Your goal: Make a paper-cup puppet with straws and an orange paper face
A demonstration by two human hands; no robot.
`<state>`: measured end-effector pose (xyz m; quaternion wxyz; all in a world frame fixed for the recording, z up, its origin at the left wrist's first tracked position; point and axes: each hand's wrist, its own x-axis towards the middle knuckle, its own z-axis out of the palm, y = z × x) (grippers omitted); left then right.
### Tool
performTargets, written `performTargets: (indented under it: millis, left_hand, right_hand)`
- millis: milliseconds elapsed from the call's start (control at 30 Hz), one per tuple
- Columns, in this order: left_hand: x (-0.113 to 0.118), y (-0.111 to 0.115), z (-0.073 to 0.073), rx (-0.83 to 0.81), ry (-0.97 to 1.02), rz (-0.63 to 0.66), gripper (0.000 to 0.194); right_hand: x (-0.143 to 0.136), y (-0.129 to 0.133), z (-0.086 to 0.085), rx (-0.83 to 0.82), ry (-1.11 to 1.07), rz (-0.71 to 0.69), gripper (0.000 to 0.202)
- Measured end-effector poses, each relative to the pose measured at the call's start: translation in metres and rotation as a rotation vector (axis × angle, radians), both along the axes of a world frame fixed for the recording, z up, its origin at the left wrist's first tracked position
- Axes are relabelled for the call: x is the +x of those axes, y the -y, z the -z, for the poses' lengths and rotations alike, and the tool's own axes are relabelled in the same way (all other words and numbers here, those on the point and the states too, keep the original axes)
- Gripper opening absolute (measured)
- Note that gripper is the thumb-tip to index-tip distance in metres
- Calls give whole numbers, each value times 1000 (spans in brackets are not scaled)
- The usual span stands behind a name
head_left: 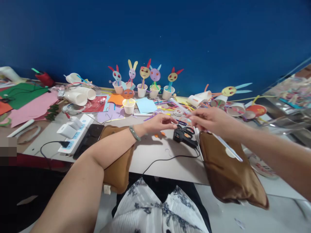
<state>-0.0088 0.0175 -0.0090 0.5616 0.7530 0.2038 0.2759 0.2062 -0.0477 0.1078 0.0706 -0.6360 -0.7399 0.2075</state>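
My left hand (pixel 159 123) is over the middle of the table, thumb and fingertips pinched together. A small pale bit shows at those fingertips, too small to name. My right hand (pixel 209 119), blurred by motion, is closed around a long whitish stick (pixel 229 148) that slants down to the right. Between and just below both hands lies a black glue gun (pixel 184 136) with its cord trailing over the table. Black-handled scissors (pixel 189 130) lie against it. Small orange scraps (pixel 159 134) are under my left hand.
Paper bunny figures stand in white paper cups (pixel 142 90) along the blue wall; others lie tipped over (pixel 220 101) at right. Brown cushions (pixel 224 168) lie under both forearms. A white power strip (pixel 76 134), coloured paper (pixel 31 105) and a phone (pixel 88 140) are at left.
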Motion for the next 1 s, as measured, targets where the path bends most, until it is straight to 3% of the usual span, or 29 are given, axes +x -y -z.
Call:
performTargets:
  millis: [133,333,500,667,1000]
  left_hand:
    - [4,2,-1,-215,238,-17,58]
    - [3,-1,-5,-329,305,-82,60]
    - [2,1,-11,-380,243,-103,61]
    - [2,6,-17,-395,186,-122,59]
    - [2,0,-7,-354,176,-133,68]
  right_hand:
    - [-21,10,34,-95,-398,-2,23]
    - [-34,12,66,-76,-645,65,33]
    - [-30,13,70,-147,-797,118,47]
    - [-26,15,72,-254,-923,169,42]
    - [-26,21,69,-380,-1069,197,39]
